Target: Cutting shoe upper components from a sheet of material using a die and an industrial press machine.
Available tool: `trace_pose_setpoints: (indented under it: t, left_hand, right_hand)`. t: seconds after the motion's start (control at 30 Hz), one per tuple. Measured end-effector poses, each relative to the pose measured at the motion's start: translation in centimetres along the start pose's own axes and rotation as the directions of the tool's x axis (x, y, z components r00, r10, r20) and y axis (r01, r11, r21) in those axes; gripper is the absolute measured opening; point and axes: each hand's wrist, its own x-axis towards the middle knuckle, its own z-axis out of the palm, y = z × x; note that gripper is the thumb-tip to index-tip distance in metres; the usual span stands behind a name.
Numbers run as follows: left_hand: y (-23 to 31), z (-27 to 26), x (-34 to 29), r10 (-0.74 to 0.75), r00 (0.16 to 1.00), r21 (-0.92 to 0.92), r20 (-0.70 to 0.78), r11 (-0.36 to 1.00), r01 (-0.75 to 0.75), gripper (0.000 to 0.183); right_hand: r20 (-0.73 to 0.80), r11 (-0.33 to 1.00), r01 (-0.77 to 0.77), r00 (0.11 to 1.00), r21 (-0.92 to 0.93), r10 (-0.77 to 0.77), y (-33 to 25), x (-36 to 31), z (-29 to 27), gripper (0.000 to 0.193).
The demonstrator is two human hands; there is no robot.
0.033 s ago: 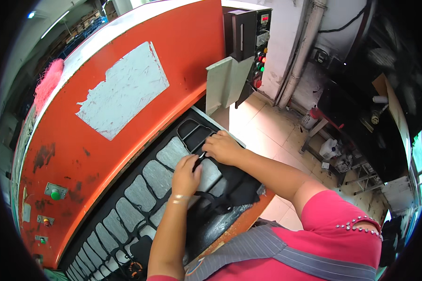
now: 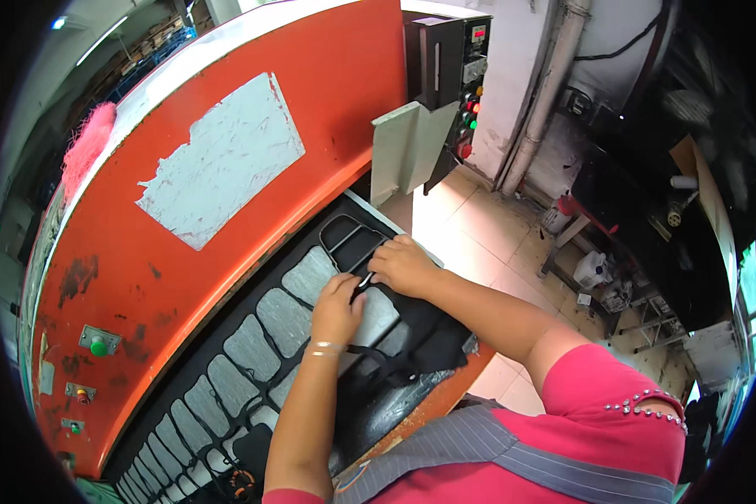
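Note:
My left hand [image 2: 338, 309] and my right hand [image 2: 402, 266] work close together at the far end of a row of grey, rounded plates [image 2: 284, 321]. Black bands edge the plates. Both hands have fingers bent into a pinch over a black band with a small shiny, whitish bit [image 2: 365, 280] showing between them. Fingertips and the band partly hide one another. Just beyond the hands lies an empty black frame-shaped loop [image 2: 344, 233] with a crossbar. Black fabric-like material [image 2: 433, 336] is bunched beneath my right forearm.
A big orange machine housing [image 2: 328, 92] rises along the far left side, bearing green and red buttons [image 2: 98, 345]. A pale metal plate [image 2: 407, 151] and a control box [image 2: 470, 92] stand beyond the bed. Dark plastic film [image 2: 395, 407] covers its near edge. Shelving with bottles [image 2: 592, 267] is at right.
The whole view has shifted very slightly. Both hands keep their place and grip on the black band.

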Motion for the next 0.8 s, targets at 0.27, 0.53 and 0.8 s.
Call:
trace_pose_setpoints:
  t: [0.27,0.53,0.8]
  left_hand:
    - [-0.3,2.9,-0.3,-0.006,0.984,0.04,0.178,0.999,-0.001,0.012]
    - [-1.1,3.3,0.4,0.052,0.996,-0.072,0.077,0.996,-0.046,0.014]
    - [-2.5,3.4,-1.1,0.071,0.986,0.055,0.154,0.995,-0.08,0.013]
  right_hand:
    - [-0.091,0.95,-0.11,0.986,0.291,0.142,1.0,-2.9,0.9,0.015]
    - [-0.088,0.916,-0.054,0.991,0.397,0.096,2.3,-1.4,0.6,0.013]
    - [0.033,0.981,-0.023,0.999,0.195,0.016,0.0,0.7,-1.8,0.045]
